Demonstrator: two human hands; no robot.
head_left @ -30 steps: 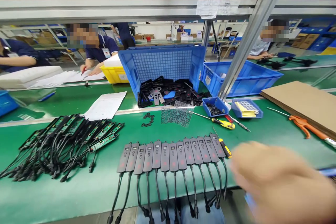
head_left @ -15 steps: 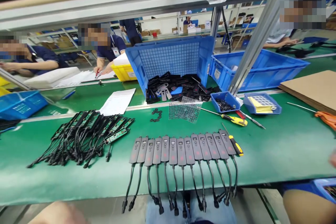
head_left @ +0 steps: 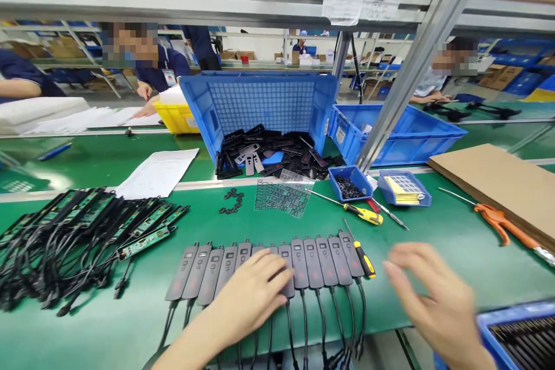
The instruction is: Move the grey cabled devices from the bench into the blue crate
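A row of grey handheld units point(head_left: 309, 263) with short black cables lies along the near side of the green bench. Flat across the middle of that row rests my left hand point(head_left: 260, 280), its fingers a little spread, covering several units. My right hand point(head_left: 433, 295) hovers at the right, slightly blurred, thumb and fingers apart with nothing between them. Between it and the row's right end is a small yellow-and-black screwdriver point(head_left: 364, 259). A longer yellow screwdriver point(head_left: 364, 214) lies farther back, beside a red-and-silver pen-like tool point(head_left: 392, 214).
Cabled circuit boards point(head_left: 145, 241) are heaped at left. Behind stands a tipped blue crate point(head_left: 260, 101) with black casings. Small blue bins point(head_left: 348, 182), clear stickers sheets point(head_left: 284, 196), an orange air gun point(head_left: 498, 221) and cardboard point(head_left: 489, 173) sit around. A metal post point(head_left: 416, 63) crosses at right. People sit opposite.
Both hands have come into view: my left onto the row of units, my right above the bench's right side. The camera view has shifted, bringing a blue crate into fuller view at lower right.
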